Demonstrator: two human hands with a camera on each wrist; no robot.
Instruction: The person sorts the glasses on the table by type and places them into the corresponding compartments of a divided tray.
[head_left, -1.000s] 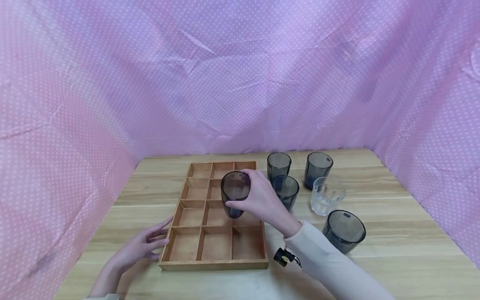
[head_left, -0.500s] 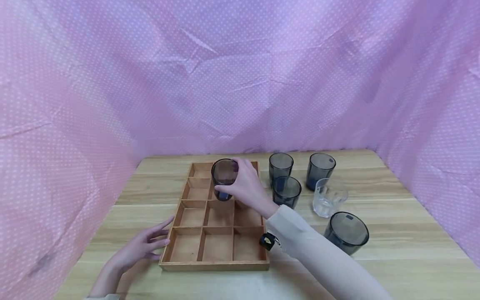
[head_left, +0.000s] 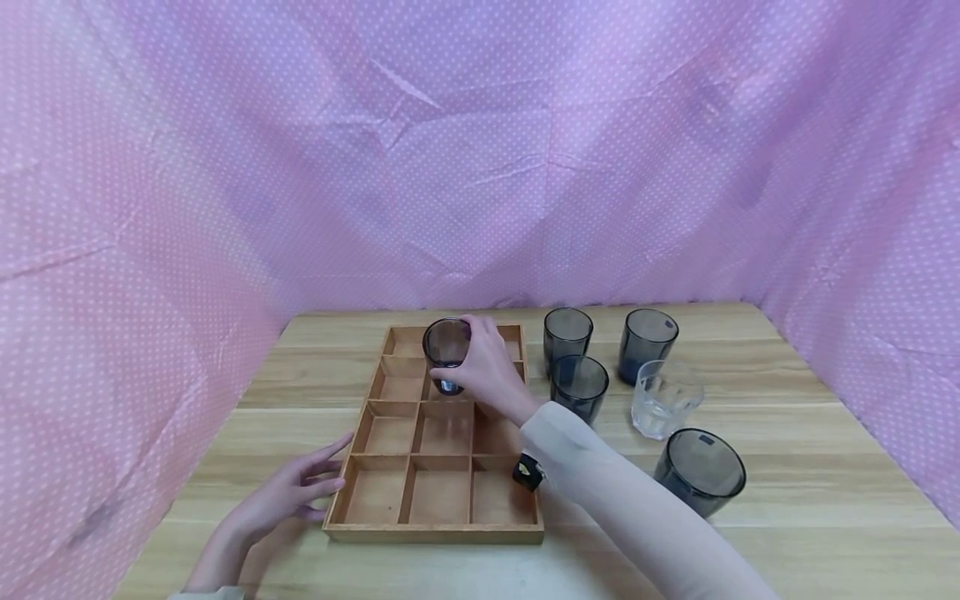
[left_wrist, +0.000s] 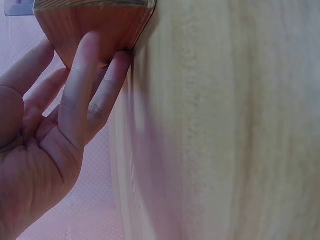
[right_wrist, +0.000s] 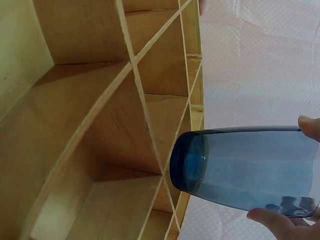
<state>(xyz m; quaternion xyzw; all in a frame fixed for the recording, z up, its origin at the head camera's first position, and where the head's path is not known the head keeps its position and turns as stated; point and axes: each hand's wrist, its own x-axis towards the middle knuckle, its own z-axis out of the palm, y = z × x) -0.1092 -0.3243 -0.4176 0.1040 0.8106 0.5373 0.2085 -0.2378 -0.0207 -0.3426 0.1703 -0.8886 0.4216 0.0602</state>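
My right hand (head_left: 491, 367) grips a smoky grey drinking glass (head_left: 447, 342) near its rim, thumb on one side and fingers on the other. In the head view the glass overlaps the second row from the back of the wooden compartment tray (head_left: 435, 535). The right wrist view shows the dark, thick base of the glass (right_wrist: 245, 167) close over the dividers. My left hand (head_left: 288, 496) has its fingers extended along the tray's left side near the front corner. In the left wrist view, the left hand's fingertips (left_wrist: 90, 42) touch the tray's outer wall (left_wrist: 95, 25).
Right of the tray stand several smoky grey glasses (head_left: 567, 333), one near the front right (head_left: 701, 473). A clear glass (head_left: 663, 404) stands among them. Pink dotted cloth (head_left: 480, 167) hangs around the back and sides of the wooden table (head_left: 810, 475).
My right hand has carried the glass back and to the left over the tray, then slightly lower. My left hand has stayed at the tray's side.
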